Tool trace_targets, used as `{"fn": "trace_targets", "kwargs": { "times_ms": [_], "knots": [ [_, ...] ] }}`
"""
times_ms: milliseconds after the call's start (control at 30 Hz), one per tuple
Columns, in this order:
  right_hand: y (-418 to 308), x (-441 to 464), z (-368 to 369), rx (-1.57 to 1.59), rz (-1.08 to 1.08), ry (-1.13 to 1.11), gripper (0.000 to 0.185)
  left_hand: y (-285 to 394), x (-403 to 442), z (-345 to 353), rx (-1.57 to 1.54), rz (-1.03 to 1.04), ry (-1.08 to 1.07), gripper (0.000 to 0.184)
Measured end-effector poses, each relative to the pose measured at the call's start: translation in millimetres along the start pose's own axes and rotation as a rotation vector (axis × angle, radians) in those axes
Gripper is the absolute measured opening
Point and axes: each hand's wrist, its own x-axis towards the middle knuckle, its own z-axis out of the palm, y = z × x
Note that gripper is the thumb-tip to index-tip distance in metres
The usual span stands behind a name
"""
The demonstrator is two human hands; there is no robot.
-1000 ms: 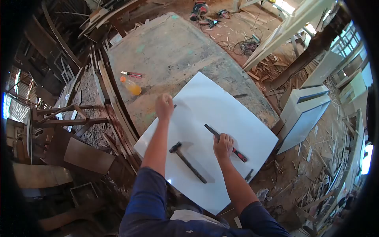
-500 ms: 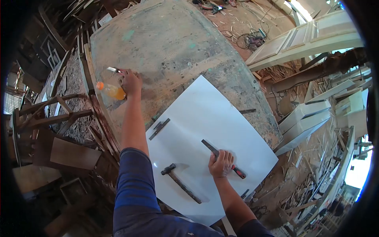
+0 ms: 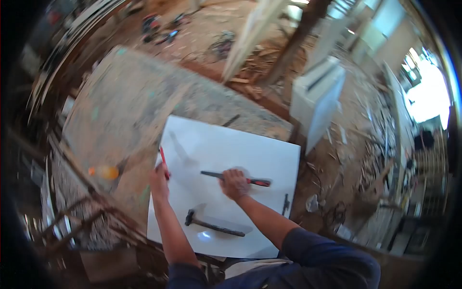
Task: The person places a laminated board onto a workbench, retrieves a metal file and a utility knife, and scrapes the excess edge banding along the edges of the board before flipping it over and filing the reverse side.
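Note:
My left hand (image 3: 160,179) is closed around a slim red tool (image 3: 162,155), held upright over the left edge of a white board (image 3: 269,149). Motion blur keeps me from telling its exact kind. My right hand (image 3: 235,185) grips a file (image 3: 210,174) around its middle; the dark blade points left and the red-and-black handle sticks out to the right. Below, a hammer (image 3: 216,227) with a dark head lies on the board. A small dark piece (image 3: 286,204) lies at the board's right edge.
Under the board is a worn, stained worktable (image 3: 139,91). An orange-capped bottle (image 3: 105,172) of orange liquid lies at its left. Another dark strip (image 3: 231,120) sits beyond the board. White box-like panels (image 3: 317,96) stand right, amid wood scraps on the floor.
My left hand has come back from beside the bottle to the board with the red tool. My right hand still holds the file, now lying more level. The camera view has turned right.

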Motion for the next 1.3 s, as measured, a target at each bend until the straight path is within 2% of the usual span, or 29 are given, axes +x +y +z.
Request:
{"fn": "trace_targets", "kwargs": {
  "times_ms": [67,133,233,267,300,400,467,500,533,600,633,700,767,800,900,1000,1033,1067,1133,1233,1300],
  "knots": [
    [-4,5,-6,0.060,0.097,-0.084,0.034,-28,-61,41,-0.273,-0.100,-0.077,0.031],
    [-9,14,-19,0.179,0.232,-0.215,0.041,-41,-122,74,-0.362,-0.113,-0.188,0.031],
    [-17,9,-59,0.504,0.605,-0.419,0.053,-62,-198,123,-0.493,-0.183,-0.164,0.032],
    [-16,-5,-75,0.579,0.634,-0.435,0.062,-60,-221,140,-0.471,-0.188,-0.165,0.031],
    [-19,-19,-101,0.629,0.651,-0.445,0.063,-57,-242,157,-0.452,-0.195,-0.169,0.031],
    [-14,-78,-170,0.831,0.679,-0.429,0.062,-68,-290,204,-0.111,0.030,-0.325,0.035],
    [10,-118,-196,1.031,0.652,-0.341,0.059,-71,-323,244,0.064,0.154,-0.312,0.039],
    [29,-134,-206,1.153,0.724,-0.292,0.056,-73,-340,263,0.149,0.221,-0.299,0.040],
    [52,-148,-215,1.277,0.790,-0.245,0.053,-75,-359,277,0.385,0.314,-0.287,0.053],
    [96,-181,-244,1.458,0.891,-0.158,0.048,-76,-400,320,0.370,0.431,-0.361,0.064],
    [115,-199,-264,1.570,0.872,-0.079,0.049,-78,-422,343,0.361,0.486,-0.396,0.069],
    [150,-241,-326,1.641,0.877,0.014,0.049,-98,-457,383,0.180,0.198,-0.610,0.081],
    [189,-281,-372,1.689,0.844,0.115,0.048,-112,-504,430,-0.106,-0.115,-0.805,0.073],
    [208,-303,-391,1.709,0.834,0.164,0.048,-134,-520,445,-0.018,-0.109,-0.822,0.054],
    [269,-357,-425,1.713,0.824,0.377,0.048,-127,-578,504,0.194,-0.328,-0.991,0.037],
    [345,-413,-470,1.759,0.914,0.488,0.047,-121,-612,547,0.395,-0.092,-1.016,0.033],
    [360,-425,-495,1.745,0.854,0.646,0.048,-116,-620,558,0.458,-0.013,-1.018,0.032],
    [373,-438,-519,1.724,0.797,0.798,0.050,-109,-627,567,0.441,-0.069,-0.979,0.032],
    [402,-471,-550,1.832,0.649,0.763,0.058,-91,-637,568,0.403,-0.191,-0.881,0.033],
    [424,-501,-574,1.926,0.304,0.648,0.066,-105,-608,550,0.366,-0.161,-0.786,0.033],
    [429,-502,-573,1.912,0.268,0.636,0.069,-117,-578,531,0.367,-0.122,-0.752,0.032]
  ]
}}
